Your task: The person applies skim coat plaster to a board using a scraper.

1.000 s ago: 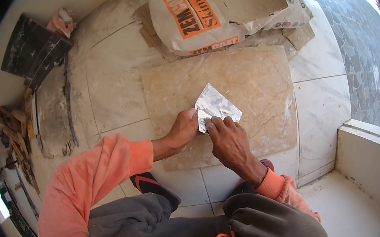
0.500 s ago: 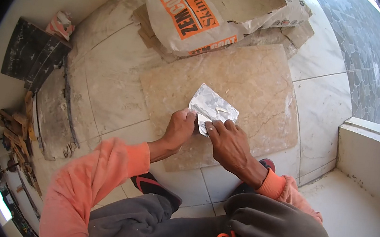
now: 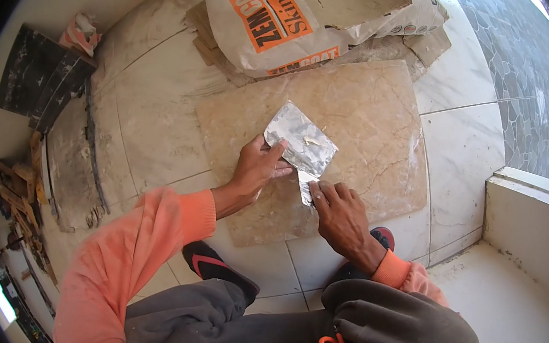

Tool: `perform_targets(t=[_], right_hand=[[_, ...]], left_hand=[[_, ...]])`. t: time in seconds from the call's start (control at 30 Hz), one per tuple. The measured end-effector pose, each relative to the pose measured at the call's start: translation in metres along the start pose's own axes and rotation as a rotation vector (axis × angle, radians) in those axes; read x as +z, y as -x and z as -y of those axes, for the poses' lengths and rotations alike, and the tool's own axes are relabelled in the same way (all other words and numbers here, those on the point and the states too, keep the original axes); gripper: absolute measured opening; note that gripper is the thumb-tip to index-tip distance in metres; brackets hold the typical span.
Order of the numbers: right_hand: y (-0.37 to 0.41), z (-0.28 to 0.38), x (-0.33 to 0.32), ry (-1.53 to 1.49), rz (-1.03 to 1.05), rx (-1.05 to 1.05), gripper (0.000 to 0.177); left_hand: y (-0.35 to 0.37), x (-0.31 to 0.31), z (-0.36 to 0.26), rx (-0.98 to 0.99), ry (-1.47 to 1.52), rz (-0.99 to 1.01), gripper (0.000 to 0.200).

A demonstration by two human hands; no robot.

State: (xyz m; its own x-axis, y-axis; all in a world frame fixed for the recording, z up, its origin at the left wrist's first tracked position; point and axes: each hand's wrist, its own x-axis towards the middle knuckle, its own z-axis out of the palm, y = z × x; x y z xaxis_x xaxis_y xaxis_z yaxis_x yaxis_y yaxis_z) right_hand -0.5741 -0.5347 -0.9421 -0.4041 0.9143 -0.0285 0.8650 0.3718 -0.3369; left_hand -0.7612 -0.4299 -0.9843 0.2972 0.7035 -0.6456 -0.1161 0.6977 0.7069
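Note:
A crinkled, shiny silver foil sheet is held over a beige stone-patterned tile. My left hand grips the foil's left edge, with the thumb on top and the other fingers beneath. A narrow silver strip extends from the foil's lower edge toward me. The fingertips of my right hand are closed on this strip. A small pale bit lies on the foil's face. What is under the foil is hidden.
An open Zemcoat Skimcoat bag lies beyond the tile. Dark panels and wood scraps stand along the left wall. A low white ledge is at the right. My shoes flank the tile's near edge.
The foil has shifted slightly up and left and shows more of its face. My left fingers have spread along its edge. My right hand has moved slightly down and right with the strip.

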Motion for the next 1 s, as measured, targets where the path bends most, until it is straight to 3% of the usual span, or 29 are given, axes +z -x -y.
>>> perform_targets(t=[0.3, 0.4, 0.5, 0.77, 1.0], right_hand=[[0.006, -0.003, 0.003, 0.033, 0.024, -0.044, 0.040], [0.008, -0.003, 0.004, 0.041, 0.044, -0.059, 0.042], [0.008, -0.004, 0.007, 0.066, 0.034, -0.071, 0.042], [0.002, -0.001, 0.011, 0.125, -0.038, -0.044, 0.039], [0.004, -0.006, 0.000, -0.032, 0.032, 0.011, 0.039]], left_hand=[[-0.001, 0.014, -0.002, -0.075, 0.019, -0.047, 0.046], [0.000, 0.019, 0.000, -0.068, 0.034, -0.111, 0.032], [-0.003, 0.019, 0.002, -0.067, 0.009, -0.117, 0.031], [-0.001, 0.019, 0.003, -0.080, -0.004, -0.115, 0.034], [0.013, 0.009, 0.009, -0.135, 0.039, -0.024, 0.040]])
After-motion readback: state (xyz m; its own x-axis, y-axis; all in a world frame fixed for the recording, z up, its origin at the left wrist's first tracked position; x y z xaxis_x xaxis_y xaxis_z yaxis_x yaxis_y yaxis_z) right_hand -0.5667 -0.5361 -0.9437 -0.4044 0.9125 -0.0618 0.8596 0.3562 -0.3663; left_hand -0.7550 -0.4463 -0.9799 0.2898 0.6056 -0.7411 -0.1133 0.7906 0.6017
